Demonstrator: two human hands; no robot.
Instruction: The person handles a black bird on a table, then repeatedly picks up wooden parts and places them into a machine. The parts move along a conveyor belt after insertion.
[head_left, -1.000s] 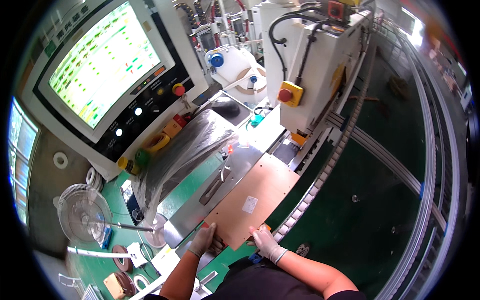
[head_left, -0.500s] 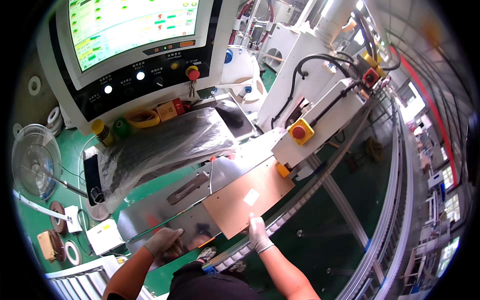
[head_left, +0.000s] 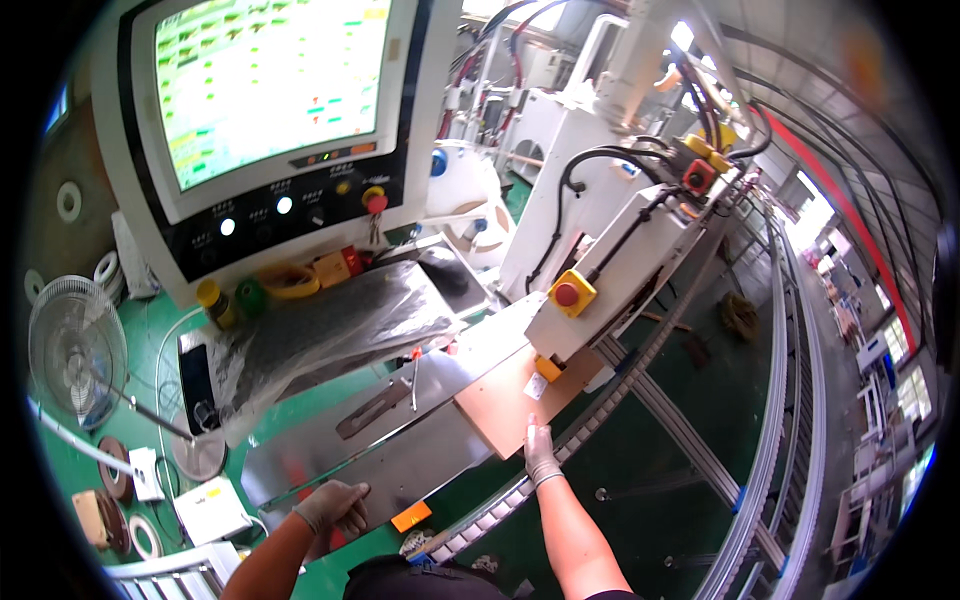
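A flat tan board (head_left: pixel 497 408) with a small white label (head_left: pixel 535 386) on top lies at the end of the metal worktable (head_left: pixel 400 466). Its far end is under the white machine arm. My gloved right hand (head_left: pixel 540 450) grips the board's near edge, thumb on top and the other fingers mostly hidden. Near the front edge of the metal table is my gloved left hand (head_left: pixel 337 507), its fingers curled in with nothing visible in them. Right beside the board's far end sits a yellow block (head_left: pixel 548 368) under the arm.
The white machine arm (head_left: pixel 605 275) carries a red stop button (head_left: pixel 567 293) on a yellow box. A lit screen (head_left: pixel 270 90) and button panel stand at the back left. A plastic-covered shelf (head_left: pixel 340 320) holds tape rolls. Roller rail (head_left: pixel 590 430) runs along the right; a fan (head_left: pixel 78 345) stands left.
The tan board has slid right and away, further under the machine arm, with my right hand following at its edge. My left hand stays near the table's front edge. The view has shifted slightly.
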